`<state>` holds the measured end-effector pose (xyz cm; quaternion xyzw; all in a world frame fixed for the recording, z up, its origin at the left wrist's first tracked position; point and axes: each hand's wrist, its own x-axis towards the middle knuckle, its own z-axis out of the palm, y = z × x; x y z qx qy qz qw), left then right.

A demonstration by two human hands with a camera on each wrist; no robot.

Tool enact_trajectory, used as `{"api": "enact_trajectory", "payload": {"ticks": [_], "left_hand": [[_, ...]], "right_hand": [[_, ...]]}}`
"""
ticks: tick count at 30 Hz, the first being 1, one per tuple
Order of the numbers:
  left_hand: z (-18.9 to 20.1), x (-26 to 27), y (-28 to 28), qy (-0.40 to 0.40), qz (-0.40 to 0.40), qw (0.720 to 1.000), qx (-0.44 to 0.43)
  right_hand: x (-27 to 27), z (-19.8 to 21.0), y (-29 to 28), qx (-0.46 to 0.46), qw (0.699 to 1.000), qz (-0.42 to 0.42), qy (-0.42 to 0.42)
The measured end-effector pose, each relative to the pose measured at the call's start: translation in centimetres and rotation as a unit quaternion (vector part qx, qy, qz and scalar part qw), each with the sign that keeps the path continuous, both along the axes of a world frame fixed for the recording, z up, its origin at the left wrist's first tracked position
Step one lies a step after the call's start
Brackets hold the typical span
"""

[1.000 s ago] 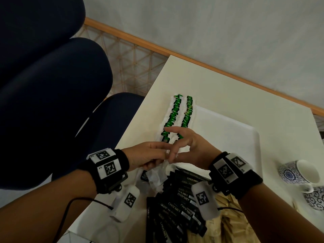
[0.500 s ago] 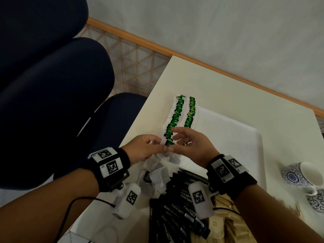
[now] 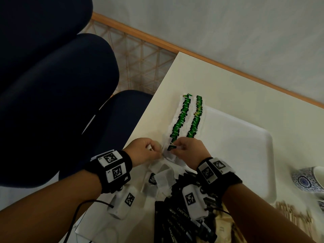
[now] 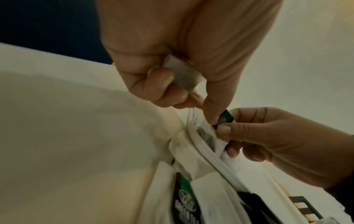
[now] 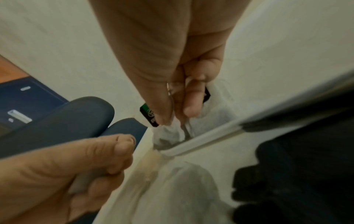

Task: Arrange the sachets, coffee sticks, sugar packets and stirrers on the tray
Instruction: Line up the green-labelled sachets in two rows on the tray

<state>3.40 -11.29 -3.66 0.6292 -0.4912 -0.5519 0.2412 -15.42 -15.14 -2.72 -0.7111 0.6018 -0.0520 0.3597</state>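
Two rows of tea sachets (image 3: 182, 118) with green tags lie along the left edge of the white tray (image 3: 245, 155). At the near end of the left row, my right hand (image 3: 172, 150) pinches the green tag (image 3: 171, 147) and white bag of a sachet (image 5: 168, 133) at the tray rim (image 5: 201, 145). My left hand (image 3: 157, 152) is right beside it and grips another white sachet (image 4: 184, 75) in its curled fingers. One left finger reaches to the green tag (image 4: 226, 117). Loose sachets (image 3: 164, 178) lie under my wrists.
Black coffee sticks (image 3: 177, 213) are piled in front of me, with beige sugar packets (image 3: 222, 228) to their right. Wooden stirrers (image 3: 294, 214) and a blue-patterned cup (image 3: 308, 178) sit at the right. A dark blue chair (image 3: 52, 85) stands left of the table.
Both hands have moved a little forward to the near end of the left row. The right hand now pinches a green-tagged sachet there; the left hand's fingers have curled round a white sachet.
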Motion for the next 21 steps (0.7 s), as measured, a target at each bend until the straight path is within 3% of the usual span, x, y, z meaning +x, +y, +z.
{"api": "enact_trajectory", "payload": {"ticks": [3,8,13,21], "left_hand": [[0.0,-0.8,-0.4,-0.068,-0.012,0.997,-0.02],[-0.7,-1.7,-1.1,-0.13,-0.037,0.991,-0.003],[-0.5,-2.5,-1.3,-0.182,-0.069,0.981,-0.006],[-0.9,-3.4,-1.7,-0.183,-0.045,0.982,-0.016]], "right_hand": [[0.0,-0.1,0.1,-0.041,0.998,0.018,0.033],[-1.7,-0.3,0.5,-0.083,0.996,0.002,0.011],[-3.0,-0.8,1.9,-0.065,0.997,0.009,0.045],[-3.3,-0.8,1.4,-0.024,0.997,-0.054,0.047]]}}
